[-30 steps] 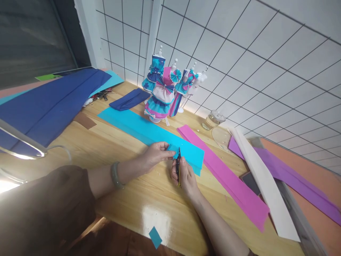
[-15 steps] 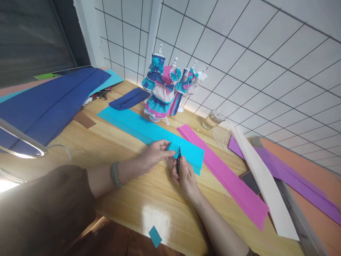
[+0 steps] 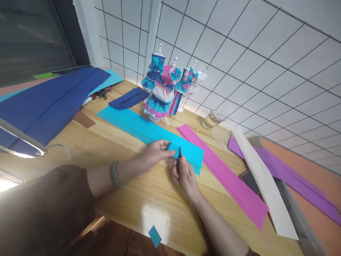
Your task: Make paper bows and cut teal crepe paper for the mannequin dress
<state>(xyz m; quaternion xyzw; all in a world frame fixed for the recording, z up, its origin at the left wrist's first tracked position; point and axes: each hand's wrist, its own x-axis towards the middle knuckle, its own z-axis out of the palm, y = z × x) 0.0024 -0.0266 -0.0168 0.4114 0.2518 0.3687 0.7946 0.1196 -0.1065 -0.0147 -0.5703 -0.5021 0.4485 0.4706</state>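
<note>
My left hand (image 3: 159, 152) pinches a small folded teal piece (image 3: 173, 147), either cloth or crepe paper, between thumb and fingers. Dark-bladed scissors (image 3: 178, 161) are gripped in my right hand (image 3: 187, 176), with the tips pointing up beside the right edge of the teal piece. From here the blades look nearly together. Both hands hover over the front edge of a long bright blue folded strip (image 3: 149, 128) on the wooden table. Near the table's front edge lies a small teal diamond-shaped scrap (image 3: 155, 236).
Miniature dress forms (image 3: 161, 92) in frilled outfits stand behind the blue strip. To the right lie pink (image 3: 226, 177), white (image 3: 263, 181) and purple (image 3: 293, 181) strips, with a glass jar (image 3: 213, 119) further back. Dark blue material (image 3: 50, 103) covers the left side.
</note>
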